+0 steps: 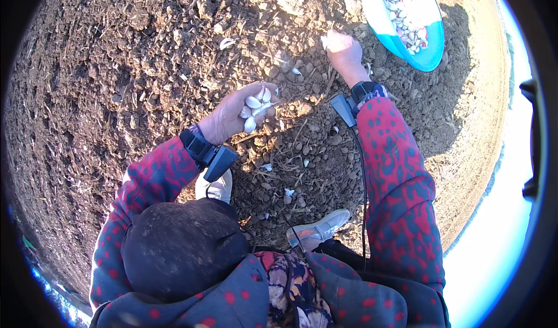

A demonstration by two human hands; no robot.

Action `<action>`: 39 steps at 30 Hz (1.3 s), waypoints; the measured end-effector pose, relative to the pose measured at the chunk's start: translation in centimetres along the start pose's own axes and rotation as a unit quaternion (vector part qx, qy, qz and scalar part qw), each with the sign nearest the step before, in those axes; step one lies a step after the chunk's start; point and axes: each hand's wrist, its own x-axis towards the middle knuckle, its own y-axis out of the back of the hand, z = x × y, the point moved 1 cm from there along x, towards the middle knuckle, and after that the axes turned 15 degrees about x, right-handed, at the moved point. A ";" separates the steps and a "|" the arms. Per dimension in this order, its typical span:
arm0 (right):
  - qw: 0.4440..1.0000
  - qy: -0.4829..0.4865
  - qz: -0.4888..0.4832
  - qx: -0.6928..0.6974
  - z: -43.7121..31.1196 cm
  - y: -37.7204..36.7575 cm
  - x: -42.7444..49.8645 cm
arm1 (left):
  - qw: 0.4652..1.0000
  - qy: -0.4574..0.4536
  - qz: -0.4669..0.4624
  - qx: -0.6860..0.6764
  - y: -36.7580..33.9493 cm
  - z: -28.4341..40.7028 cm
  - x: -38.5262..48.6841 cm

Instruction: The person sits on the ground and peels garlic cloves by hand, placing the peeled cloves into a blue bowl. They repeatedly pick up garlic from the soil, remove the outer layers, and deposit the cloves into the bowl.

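In my left hand [235, 110], cupped palm up at the picture's middle, lie several white garlic cloves [257, 105]. My right hand [344, 53] reaches forward over the soil, its fingers closed on a pale piece that looks like a garlic clove [324, 41]. Right of that hand stands a blue plastic basin [429, 59] with many garlic cloves [403, 16] in it, partly in glare. Single cloves lie on the soil between and below my hands, one of them a garlic clove [296, 71] between the two hands.
Rough, cloddy soil [130, 66] with dry straw spreads all round. A pale clove or husk [227, 43] lies further forward. Close below my arms are my two shoes, the left shoe [218, 186] and the right shoe [324, 227]. A black cable [364, 188] hangs along my right sleeve.
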 end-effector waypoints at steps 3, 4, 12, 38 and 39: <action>0.996 0.025 -0.015 -0.085 0.4 -2.1 1.4 | 0.997 -0.034 0.028 -0.066 0.9 1.4 -1.0; 0.997 0.025 -0.008 -0.074 0.4 -2.2 1.8 | 0.993 -0.055 0.035 -0.094 1.0 1.9 -1.1; 0.998 -0.041 -0.013 0.036 -4.0 1.4 -2.0 | 0.947 -0.229 0.036 -0.223 2.5 5.3 -1.7; 0.948 0.022 -0.025 0.316 -17.7 2.3 4.4 | 0.893 -0.316 0.071 -0.312 7.2 5.6 0.0; 0.959 -0.040 -0.065 0.274 -17.6 1.3 6.7 | 0.888 -0.324 0.047 -0.322 7.4 5.7 0.0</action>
